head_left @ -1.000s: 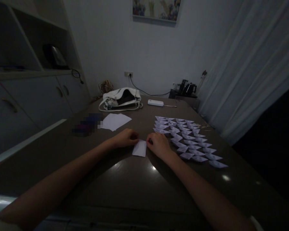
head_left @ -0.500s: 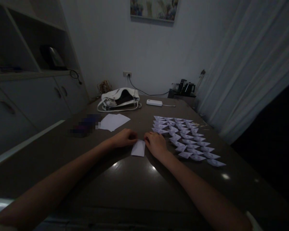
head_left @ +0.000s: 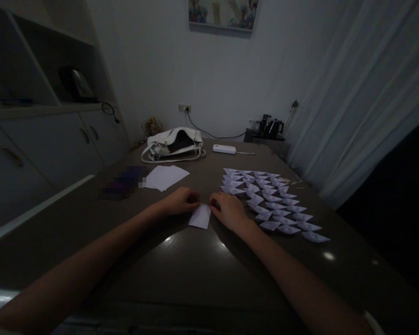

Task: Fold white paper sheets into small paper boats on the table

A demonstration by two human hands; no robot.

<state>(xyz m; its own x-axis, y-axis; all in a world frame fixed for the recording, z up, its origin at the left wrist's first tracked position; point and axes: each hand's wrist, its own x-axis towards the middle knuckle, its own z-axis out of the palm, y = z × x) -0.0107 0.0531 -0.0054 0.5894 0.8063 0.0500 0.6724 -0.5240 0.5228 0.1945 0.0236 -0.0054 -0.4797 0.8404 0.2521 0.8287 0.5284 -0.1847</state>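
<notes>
White paper, folded down to a small flat panel, lay on the dark glossy table [head_left: 192, 272] straight in front of the person. This folded paper [head_left: 199, 217] sat between the left hand [head_left: 181, 201] and the right hand [head_left: 229, 210], its far edge at their fingertips and its body reaching back towards the person. Its long axis ran away from the person, the far end leaning a little to the right. Neither of the 2 hands was clearly nearer: each met 1 far corner. The right thumb and forefinger appeared to pinch theirs; the left fingers were curled in at the other, and whether they gripped or merely pressed could not be told. Just beyond the right hand, to its right, stood rows of paper boats [head_left: 273, 206]. Loose sheets [head_left: 165, 177] lay overlapping beyond the left hand, with a white bag [head_left: 167, 137] farther back.
</notes>
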